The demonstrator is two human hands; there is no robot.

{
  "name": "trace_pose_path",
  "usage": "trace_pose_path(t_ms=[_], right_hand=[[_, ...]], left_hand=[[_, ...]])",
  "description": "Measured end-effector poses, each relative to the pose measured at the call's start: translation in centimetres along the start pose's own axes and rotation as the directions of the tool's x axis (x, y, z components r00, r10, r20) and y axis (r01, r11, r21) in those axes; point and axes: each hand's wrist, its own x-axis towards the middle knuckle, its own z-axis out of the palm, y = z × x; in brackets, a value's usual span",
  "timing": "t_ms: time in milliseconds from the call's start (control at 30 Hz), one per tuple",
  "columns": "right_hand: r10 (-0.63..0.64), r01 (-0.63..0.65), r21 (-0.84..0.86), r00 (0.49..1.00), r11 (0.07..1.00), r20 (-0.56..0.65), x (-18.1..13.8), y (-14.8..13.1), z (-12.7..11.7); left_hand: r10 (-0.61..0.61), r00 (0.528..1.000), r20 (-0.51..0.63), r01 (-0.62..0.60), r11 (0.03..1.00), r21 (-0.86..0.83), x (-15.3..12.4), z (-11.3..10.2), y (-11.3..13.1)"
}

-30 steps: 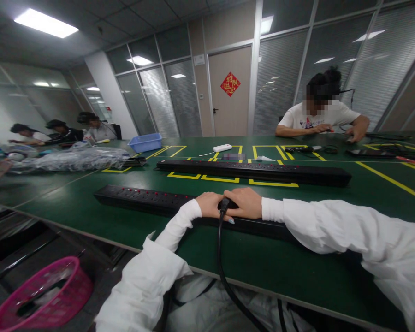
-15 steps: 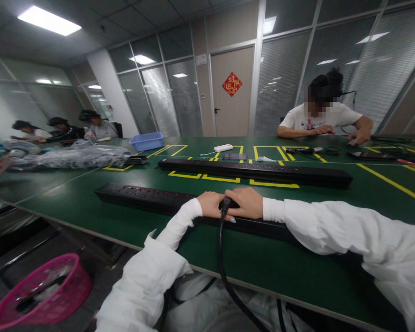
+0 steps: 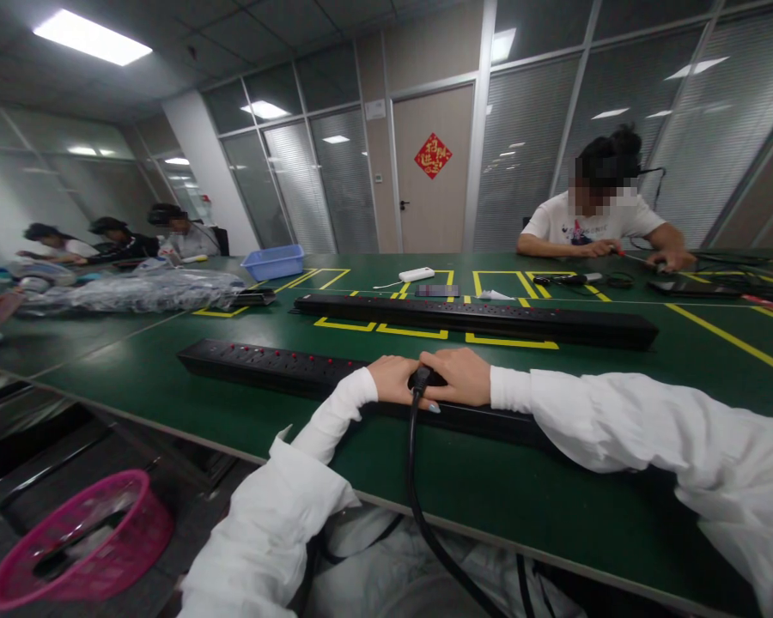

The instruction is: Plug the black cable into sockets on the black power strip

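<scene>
A long black power strip (image 3: pixel 264 365) with red switches lies along the near side of the green table (image 3: pixel 167 390). My left hand (image 3: pixel 394 380) and my right hand (image 3: pixel 462 377) meet over its middle, fingers curled around a black plug (image 3: pixel 421 378). A thick black cable (image 3: pixel 412 481) runs from the plug down over the table's front edge. Both arms are in white sleeves.
A second black power strip (image 3: pixel 477 319) lies farther back over yellow tape marks. A blue tray (image 3: pixel 274 263), a white device (image 3: pixel 416 275) and plastic-wrapped goods (image 3: pixel 135 293) sit beyond. A person (image 3: pixel 596 215) works opposite, others at far left. A pink basket (image 3: pixel 77 541) stands on the floor.
My hands have stayed in place on the plug. The person opposite has shifted a hand slightly on the table.
</scene>
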Motion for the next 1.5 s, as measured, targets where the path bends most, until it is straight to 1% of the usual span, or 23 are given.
trace_pose_path(t_ms=[367,600,800,1000,1233,1500], right_hand=[[0.023,-0.023,0.000,0.999,1.000,0.023,0.00,-0.22,-0.27],[0.006,-0.006,0.000,1.000,1.000,0.009,0.01,-0.11,-0.16],[0.017,-0.017,0.003,0.999,1.000,0.031,0.04,-0.17,-0.22],[0.005,-0.005,-0.003,1.000,1.000,0.005,0.04,-0.02,-0.01],[0.010,-0.010,-0.007,1.000,1.000,0.010,0.00,-0.03,-0.03],[-0.002,0.002,0.007,1.000,1.000,-0.001,0.05,0.00,-0.02]], left_hand=[[-0.004,1.000,0.003,0.004,1.000,0.001,0.02,0.16,-0.10],[-0.004,1.000,0.002,0.004,1.000,-0.002,0.03,-0.01,-0.01],[-0.007,1.000,0.006,0.007,1.000,0.000,-0.02,0.02,-0.04],[0.013,1.000,0.010,-0.013,1.000,-0.006,-0.05,0.04,-0.09],[-0.010,0.999,0.032,0.010,1.000,-0.021,-0.11,-0.15,0.12],[0.000,1.000,0.009,0.000,1.000,0.010,-0.07,0.06,0.03]])
